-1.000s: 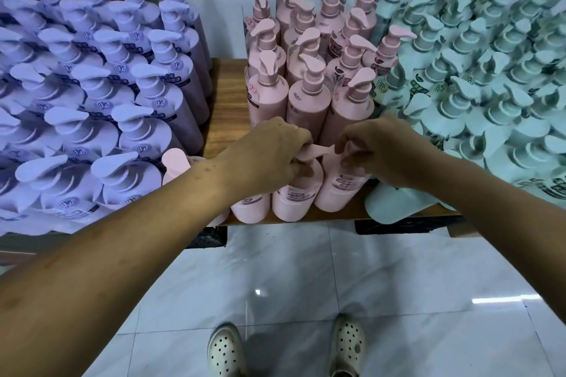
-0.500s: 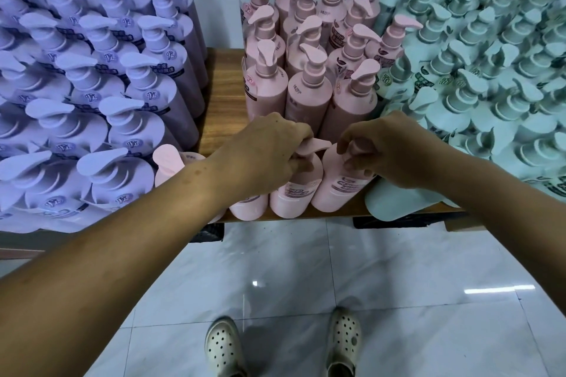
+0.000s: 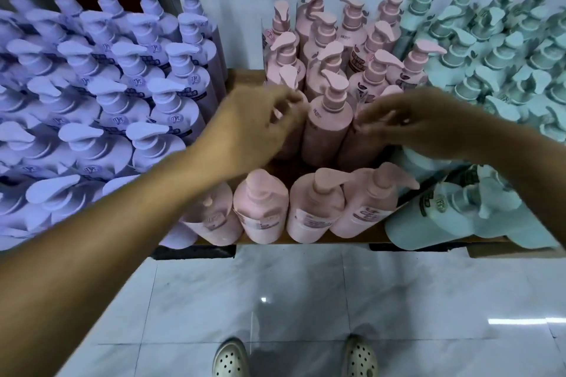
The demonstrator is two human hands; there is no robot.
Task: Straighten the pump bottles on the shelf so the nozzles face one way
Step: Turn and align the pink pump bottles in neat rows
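Pink pump bottles stand in rows on a wooden shelf (image 3: 245, 78). Both hands hover, blurred, over the second row from the front. My left hand (image 3: 254, 128) has its fingers apart at the neck of the left bottle (image 3: 289, 79). My right hand (image 3: 413, 119) reaches leftward, fingers extended over the shoulder of the right bottle (image 3: 363, 144). Between the hands the middle bottle (image 3: 329, 119) stands free, nozzle pointing back-left. In the front row, two bottles (image 3: 315, 205) (image 3: 367, 202) have nozzles pointing right; another (image 3: 260, 208) points elsewhere.
Purple pump bottles (image 3: 101, 101) crowd the shelf on the left, mint-green ones (image 3: 505, 49) on the right, some green ones (image 3: 444, 217) leaning at the front edge. A white wall is behind. Below are a tiled floor (image 3: 275, 291) and my shoes (image 3: 231, 358).
Both hands let go of the front-row pink bottles' pumps and moved back to the second row. The camera view shifted, showing more of the front row.
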